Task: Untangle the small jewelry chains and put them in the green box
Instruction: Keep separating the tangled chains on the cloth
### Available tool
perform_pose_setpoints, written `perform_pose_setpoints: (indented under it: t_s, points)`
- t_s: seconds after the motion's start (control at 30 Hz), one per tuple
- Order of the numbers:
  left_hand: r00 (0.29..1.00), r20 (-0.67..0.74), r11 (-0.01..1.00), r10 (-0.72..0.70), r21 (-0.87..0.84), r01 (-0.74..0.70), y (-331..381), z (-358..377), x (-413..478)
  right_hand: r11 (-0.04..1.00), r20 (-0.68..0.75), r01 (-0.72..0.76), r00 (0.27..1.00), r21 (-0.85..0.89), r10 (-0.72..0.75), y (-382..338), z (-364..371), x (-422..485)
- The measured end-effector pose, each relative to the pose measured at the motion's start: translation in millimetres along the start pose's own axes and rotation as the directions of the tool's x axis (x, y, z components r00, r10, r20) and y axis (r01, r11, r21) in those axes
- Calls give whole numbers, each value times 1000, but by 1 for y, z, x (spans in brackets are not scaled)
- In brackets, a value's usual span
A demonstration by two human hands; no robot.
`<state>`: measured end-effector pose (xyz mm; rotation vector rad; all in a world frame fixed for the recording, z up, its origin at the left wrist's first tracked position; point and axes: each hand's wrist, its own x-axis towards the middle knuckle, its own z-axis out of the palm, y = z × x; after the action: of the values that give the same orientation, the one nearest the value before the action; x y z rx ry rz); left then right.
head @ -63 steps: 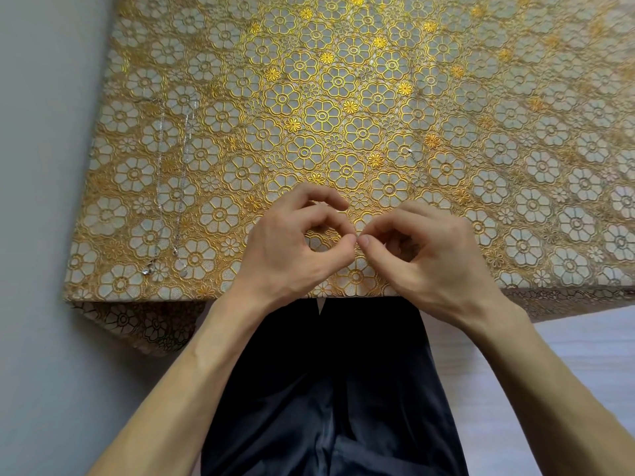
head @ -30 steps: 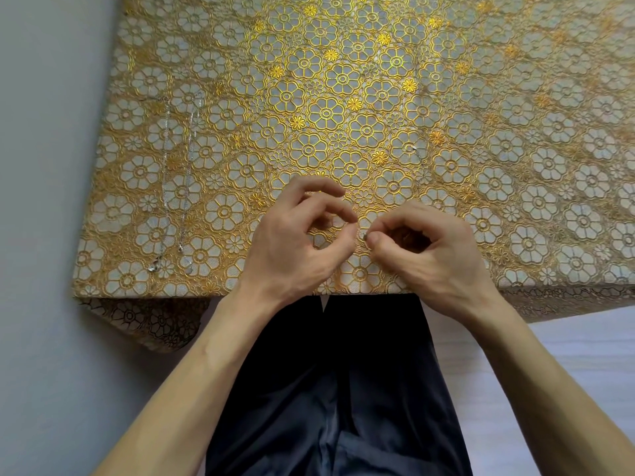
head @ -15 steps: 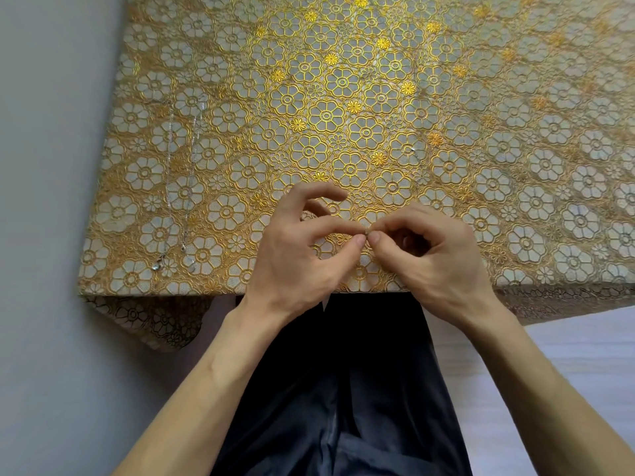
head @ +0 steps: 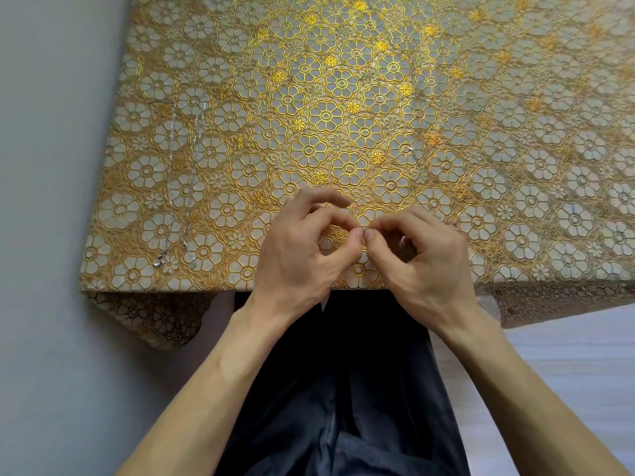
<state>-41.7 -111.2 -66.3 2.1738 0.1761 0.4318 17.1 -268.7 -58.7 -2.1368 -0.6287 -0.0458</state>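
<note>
- At table's left edge, two silver chains [head: 187,187] lie straight side by side on gold floral cloth [head: 343,97], so those look untangled already.
- Thin chain [head: 414,156] runs up the cloth from right hand toward centre; hard to trace, prob. the one being worked.
- Green box not in view, so nothing boxed as far as visible.
- Left hand [head: 299,249] & right hand [head: 419,255] near front edge, thumb + forefinger tips pinched together, both pinches touching; what's clamped too small to tell, likely chain/knot.
</note>
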Motion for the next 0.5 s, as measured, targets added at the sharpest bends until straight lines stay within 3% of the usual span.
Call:
perform_pose_setpoints:
  t_s: [0.5]
  points:
    - [997, 69, 992, 43, 114, -50, -8, 3, 0, 995, -35, -101, 994, -7, 101, -8, 11, 0]
